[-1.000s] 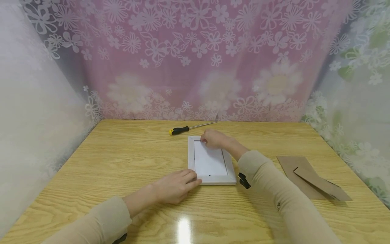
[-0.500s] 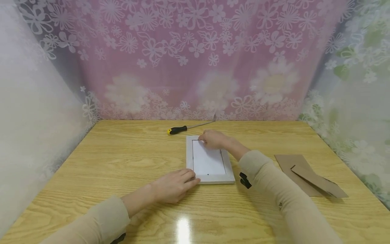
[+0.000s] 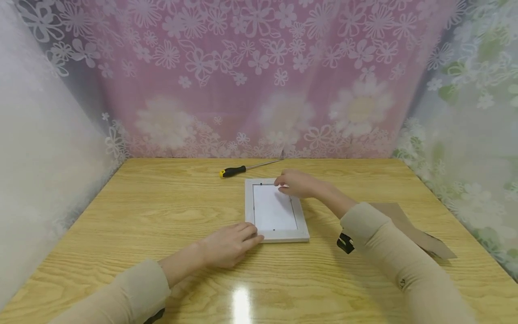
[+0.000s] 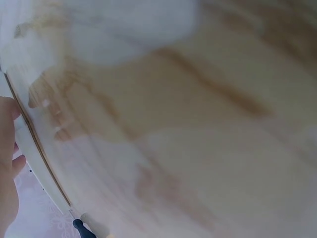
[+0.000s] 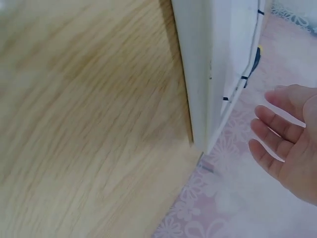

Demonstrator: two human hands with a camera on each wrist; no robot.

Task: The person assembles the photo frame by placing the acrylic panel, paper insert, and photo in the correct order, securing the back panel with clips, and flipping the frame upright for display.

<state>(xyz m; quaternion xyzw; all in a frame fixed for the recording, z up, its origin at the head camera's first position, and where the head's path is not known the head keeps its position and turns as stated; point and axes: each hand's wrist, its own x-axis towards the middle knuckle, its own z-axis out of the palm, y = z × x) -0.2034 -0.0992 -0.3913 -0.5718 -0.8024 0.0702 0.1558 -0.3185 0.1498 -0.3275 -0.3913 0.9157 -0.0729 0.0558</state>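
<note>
Fingers of the left hand bend over the near left corner of the frame, holding it lightly. Frame lies flat mid-table, seemingly face down, white sheet in its opening, dark tabs at the rim. Board to the right, partly hidden by the right sleeve. Right hand over the frame's far right corner: fingers loosely parted, holding nothing. Beyond, screwdriver, then curtain. Step, as I judge it: working the tabs (bending in or out, can't tell). Next move calls for a fingertip on one tab, frame steadied.
</note>
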